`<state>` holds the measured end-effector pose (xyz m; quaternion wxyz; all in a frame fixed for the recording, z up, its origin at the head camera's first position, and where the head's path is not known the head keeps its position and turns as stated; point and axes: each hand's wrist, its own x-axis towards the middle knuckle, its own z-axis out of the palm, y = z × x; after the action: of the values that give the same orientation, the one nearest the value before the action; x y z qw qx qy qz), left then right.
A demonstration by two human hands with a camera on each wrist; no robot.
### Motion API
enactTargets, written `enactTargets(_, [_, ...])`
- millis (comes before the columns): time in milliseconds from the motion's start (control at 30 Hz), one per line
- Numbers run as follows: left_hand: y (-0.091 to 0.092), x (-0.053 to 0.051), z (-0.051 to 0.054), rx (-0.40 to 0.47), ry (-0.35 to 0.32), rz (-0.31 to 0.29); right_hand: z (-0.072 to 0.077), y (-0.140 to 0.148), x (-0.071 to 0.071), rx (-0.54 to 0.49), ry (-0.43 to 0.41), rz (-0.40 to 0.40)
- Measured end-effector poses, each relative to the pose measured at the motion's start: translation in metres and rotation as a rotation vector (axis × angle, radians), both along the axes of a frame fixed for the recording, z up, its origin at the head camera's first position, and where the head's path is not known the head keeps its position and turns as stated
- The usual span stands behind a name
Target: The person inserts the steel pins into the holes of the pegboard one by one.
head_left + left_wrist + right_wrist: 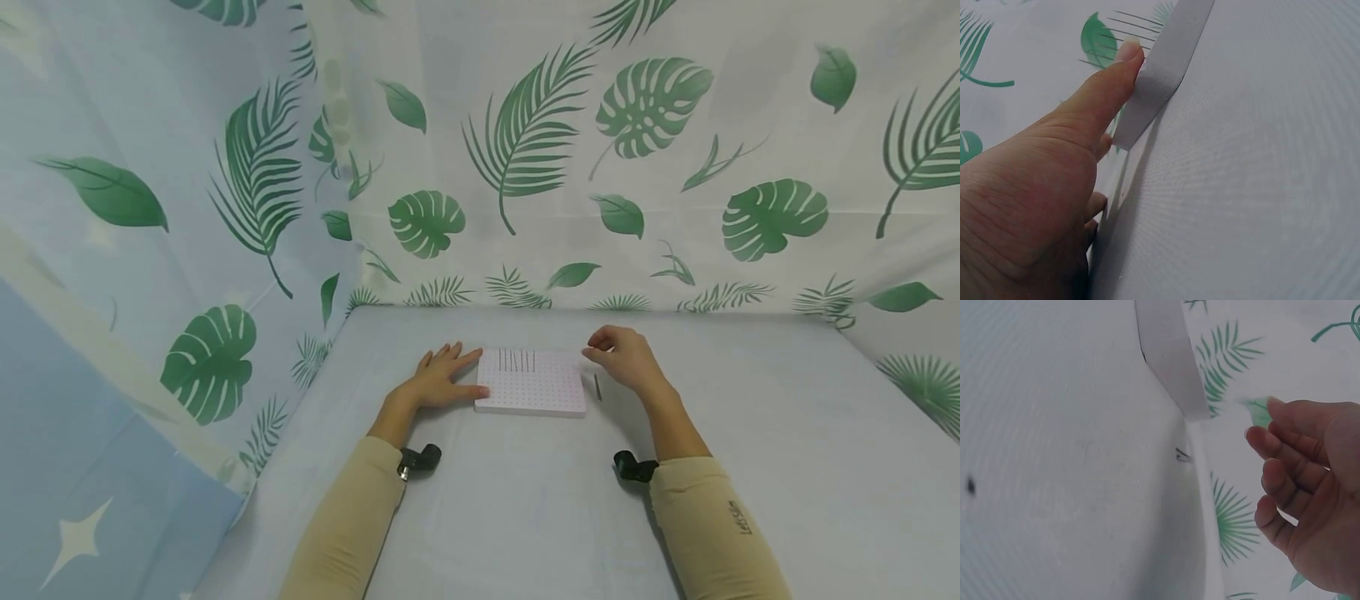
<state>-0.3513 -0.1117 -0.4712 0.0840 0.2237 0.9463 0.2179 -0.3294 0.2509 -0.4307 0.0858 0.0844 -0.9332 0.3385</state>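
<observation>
The board (536,396) is a flat, pale, slightly pinkish block of rectangular shape, with straight side walls and many small holes in regular rows on its top. It lies on the white-covered bench (517,500), between the two hands. Near its far edge, left of the middle, thin dark pins (517,360) stand upright in one row; I count about seven. Just beside the right side of the board, more dark pins lie on the bench (597,387); it seems two, because the right wrist view shows two dark ends close together.

There is one board and there are two hands. The left hand (442,379) has its fingers spread and released, with the thumb touching the near left part of the board. The right hand (624,358) is above the far right corner, its fingers loosely bent and released, with a gap between thumb and forefinger.
</observation>
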Motion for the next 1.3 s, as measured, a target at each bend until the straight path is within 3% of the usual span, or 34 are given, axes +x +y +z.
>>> enactTargets(233, [-0.001, -0.001, 0.000, 0.011, 0.019, -0.023, -0.001, 0.011, 0.001, 0.022, -0.060, 0.031])
enactTargets(533, [-0.001, 0.000, 0.001, 0.015, 0.016, -0.028, -0.004, 0.020, 0.000, 0.084, -0.249, 0.077])
enactTargets(733, [-0.002, 0.000, 0.000, 0.012, 0.013, -0.025, -0.003, 0.020, 0.004, 0.094, -0.314, 0.076])
enactTargets(1300, [-0.002, 0.003, 0.001, 0.024, 0.011, -0.024, -0.008, 0.017, 0.004, 0.123, -0.326, 0.080])
